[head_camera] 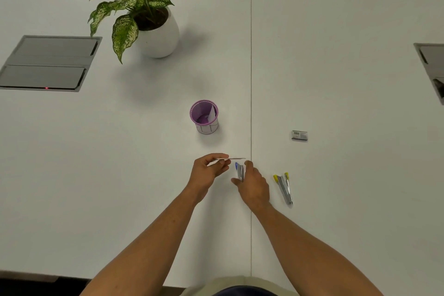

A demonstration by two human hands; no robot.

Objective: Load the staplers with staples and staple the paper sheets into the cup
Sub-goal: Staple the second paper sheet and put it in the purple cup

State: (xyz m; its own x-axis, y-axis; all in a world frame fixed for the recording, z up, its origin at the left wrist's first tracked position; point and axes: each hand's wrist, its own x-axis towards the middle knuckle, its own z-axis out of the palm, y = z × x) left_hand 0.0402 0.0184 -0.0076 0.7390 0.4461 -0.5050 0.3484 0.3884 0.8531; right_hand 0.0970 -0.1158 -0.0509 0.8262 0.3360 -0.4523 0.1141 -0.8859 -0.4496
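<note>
White table (336, 55), a seam running down it just right of centre. We note our left hand (207, 170) pinching a thin stack of paper (230, 159) between thumb and fingers; we see the paper edge-on, its long axis running left to right, its free end pointing right over the seam. Our right hand (252, 185) is closed around the blue stapler (239, 171), held just below the paper's free end. The stapler's long axis runs toward and away from us, its blue tip pointing away, toward the paper. We cannot tell whether the stapler touches the paper.

The yellow stapler (283, 188) lies on the table just right of our right hand, apart from it. It lies opened in a narrow V, both yellow tips pointing away from us and slightly left, the hinge end nearest us.

The cup (204, 116), purple inside, stands upright beyond our hands, left of the seam, with a white sheet leaning inside it. A small staple box (299, 135) lies right of the seam, well apart from the cup. A potted plant (153, 24) stands at the far left.
</note>
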